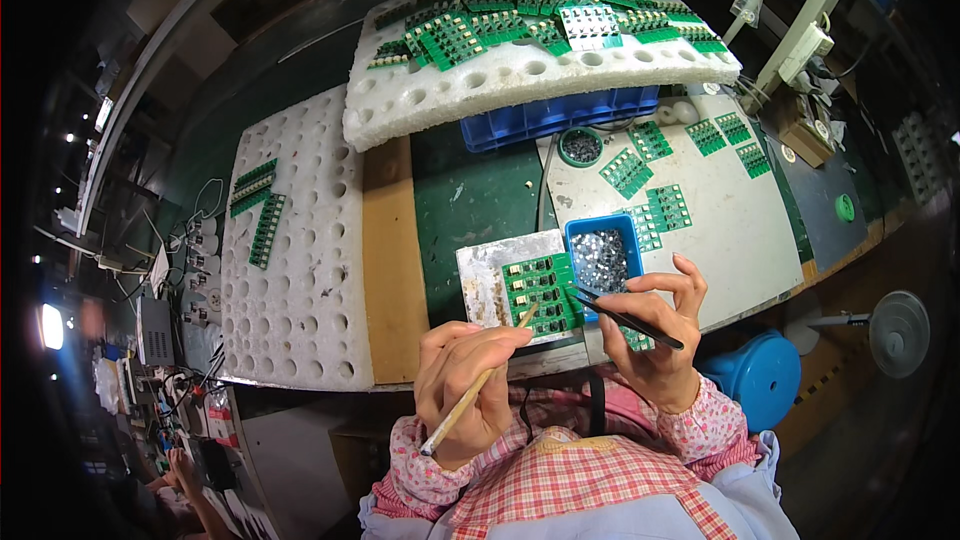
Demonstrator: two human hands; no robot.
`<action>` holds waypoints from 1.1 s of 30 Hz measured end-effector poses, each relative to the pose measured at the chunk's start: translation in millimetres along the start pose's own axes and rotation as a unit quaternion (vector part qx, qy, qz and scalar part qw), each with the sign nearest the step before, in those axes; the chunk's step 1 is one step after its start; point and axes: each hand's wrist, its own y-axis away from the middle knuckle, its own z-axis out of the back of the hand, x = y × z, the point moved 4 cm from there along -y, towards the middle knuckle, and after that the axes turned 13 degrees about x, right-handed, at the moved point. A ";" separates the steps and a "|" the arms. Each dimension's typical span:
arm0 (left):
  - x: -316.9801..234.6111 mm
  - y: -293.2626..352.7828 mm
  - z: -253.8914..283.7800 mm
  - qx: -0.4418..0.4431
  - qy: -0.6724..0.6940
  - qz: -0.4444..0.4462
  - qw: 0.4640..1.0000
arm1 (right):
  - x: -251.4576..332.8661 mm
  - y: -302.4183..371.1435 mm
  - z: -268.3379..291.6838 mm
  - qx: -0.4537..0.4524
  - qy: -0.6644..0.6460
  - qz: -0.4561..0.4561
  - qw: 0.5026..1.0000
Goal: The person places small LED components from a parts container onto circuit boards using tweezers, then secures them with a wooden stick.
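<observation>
My left hand (458, 380) is closed around a thin wooden stick (462, 410), whose pointed end rests at a green circuit board (515, 312). Rows of small black and pale parts stand on that board, which lies on a worn metal plate (480, 285). Black tweezers (640, 324) are pinched in my right hand (668, 340), their tips over the board's right edge. Whether the tips grip a part is too small to tell. Just beyond them stands a blue bin (573, 252) full of small shiny pieces.
Several boards (670, 208) lie on the pale work surface (740, 250), by a green bowl (579, 159) of dark parts. A foam sheet (400, 110) heaped with boards rests over a blue crate (560, 118). Another holed foam sheet (290, 320) lies left; a blue stool (765, 375) stands right.
</observation>
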 end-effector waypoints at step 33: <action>-19.1 19.6 9.4 -0.024 0.007 -0.002 1.000 | 1.8 28.1 9.2 0.016 -0.032 -0.032 0.999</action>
